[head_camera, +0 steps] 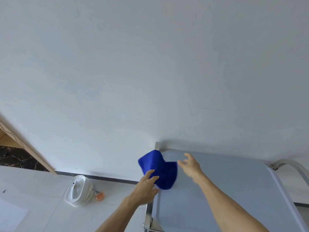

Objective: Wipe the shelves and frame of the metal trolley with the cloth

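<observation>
Holding crumpled blue cloth (158, 169) at far-left corner of grey metal trolley top shelf (209, 190): left hand (145, 186) fingers curled on it, right hand (190, 166) spread, empty. Risk: loose hold, cloth dropping off edge toward stacked white dishes (78, 191) on floor.

The trolley (217, 190) runs off the bottom edge; the cloth (158, 169) is motion-blurred.

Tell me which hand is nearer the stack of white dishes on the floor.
Left. The left hand grips the blue cloth at the trolley's near-left edge, above the dishes; the right hand hovers farther right.
</observation>
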Demonstrator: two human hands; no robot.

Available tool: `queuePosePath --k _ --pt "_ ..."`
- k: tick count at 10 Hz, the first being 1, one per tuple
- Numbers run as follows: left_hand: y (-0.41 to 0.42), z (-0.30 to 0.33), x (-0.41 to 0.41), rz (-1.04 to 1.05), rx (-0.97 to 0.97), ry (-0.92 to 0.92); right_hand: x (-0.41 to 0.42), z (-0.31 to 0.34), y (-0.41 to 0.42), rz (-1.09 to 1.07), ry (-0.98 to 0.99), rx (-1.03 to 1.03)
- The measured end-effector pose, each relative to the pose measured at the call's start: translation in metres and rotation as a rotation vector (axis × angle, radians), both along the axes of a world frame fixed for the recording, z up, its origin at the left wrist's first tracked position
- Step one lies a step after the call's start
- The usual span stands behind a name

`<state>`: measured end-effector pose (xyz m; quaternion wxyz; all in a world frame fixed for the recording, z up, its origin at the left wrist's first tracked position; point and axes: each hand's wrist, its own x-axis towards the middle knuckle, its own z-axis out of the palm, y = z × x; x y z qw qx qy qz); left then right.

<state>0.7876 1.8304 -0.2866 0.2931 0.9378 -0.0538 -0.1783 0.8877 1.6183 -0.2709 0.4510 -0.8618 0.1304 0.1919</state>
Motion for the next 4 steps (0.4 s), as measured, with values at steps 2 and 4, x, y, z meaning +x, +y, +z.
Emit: queuePosePath --k 2,4 --pt "-0.002 -0.003 0.001 0.022 -0.027 -0.052 -0.027 -0.006 -0.009 0.077 0.054 0.009" --pt "-0.003 0.009 0.008 0.219 -0.186 -0.179 -0.061 0.015 -0.037 0.071 -0.094 0.016"
